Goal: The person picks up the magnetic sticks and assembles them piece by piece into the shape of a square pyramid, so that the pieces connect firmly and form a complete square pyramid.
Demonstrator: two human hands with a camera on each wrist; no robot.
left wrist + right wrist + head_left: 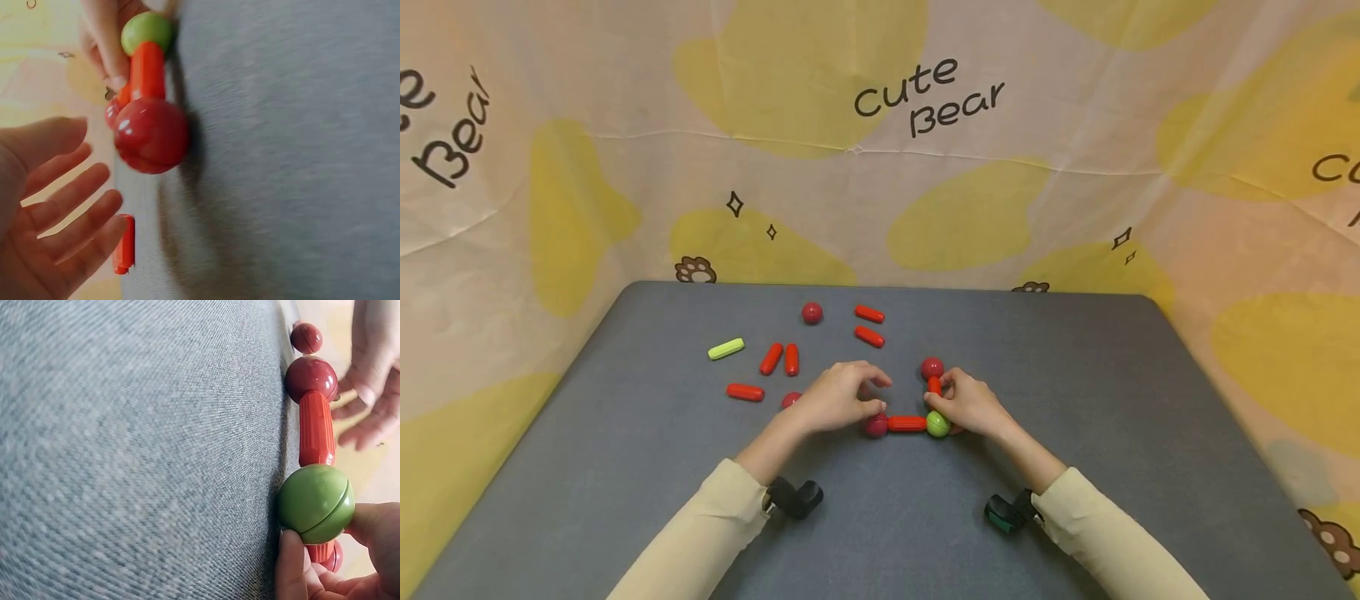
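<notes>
An L-shaped chain lies on the table: a dark red ball (150, 137), a ridged red rod (907, 424), a green ball (315, 503), a second red rod (934, 385) and a further red ball (932, 368). My right hand (968, 403) pinches the second rod close to the green ball; one fingertip touches that ball in the right wrist view. Beside the near red ball, my left hand (838, 397) hovers with fingers spread and nothing in it. The left wrist view shows a gap between its fingers and the ball.
Loose red rods (746, 392) lie to the left and behind, several in all. A yellow-green rod (726, 349) is at the far left. One red ball (812, 313) sits at the back; another red ball (792, 400) is partly behind the left hand. A patterned cloth (962, 208) borders the grey table (1112, 467).
</notes>
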